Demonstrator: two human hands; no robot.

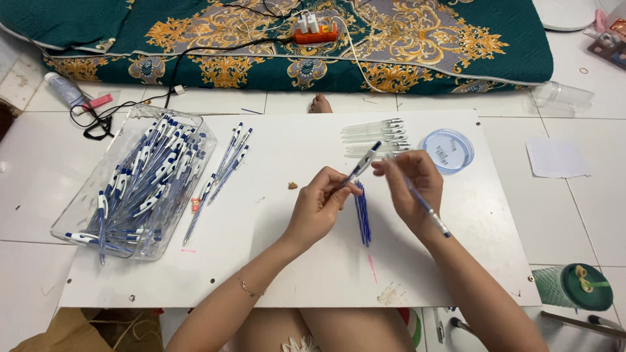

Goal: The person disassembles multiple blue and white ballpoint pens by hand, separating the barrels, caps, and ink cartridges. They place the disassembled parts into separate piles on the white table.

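At the middle of the white worktop [274, 274], both hands worked on one pen. The left hand [319, 205] pinched the lower end of a clear pen barrel [362, 164] between thumb and forefinger, the white clip end pointing up and far. The right hand [411, 186] met the top of that barrel with its fingertips pressed together on it, and a second pen [432, 214] lay tucked under its palm, tip toward the near right. Just below the hands lay a small bundle of blue ink refills [362, 214], close-packed and running near to far. Beyond the hands, a row of empty clear barrels [375, 137] lay side by side, with a round blue-rimmed lid [447, 151] to their right. At far left, a clear plastic tray [189, 189] held a heap of finished blue-and-white pens, and a few more pens [222, 173] lay loose beside it. As a judgement, the joint would seat best with the barrel held steady by the left hand, the two parts kept in line, and pressure applied straight along the axis, not sideways.
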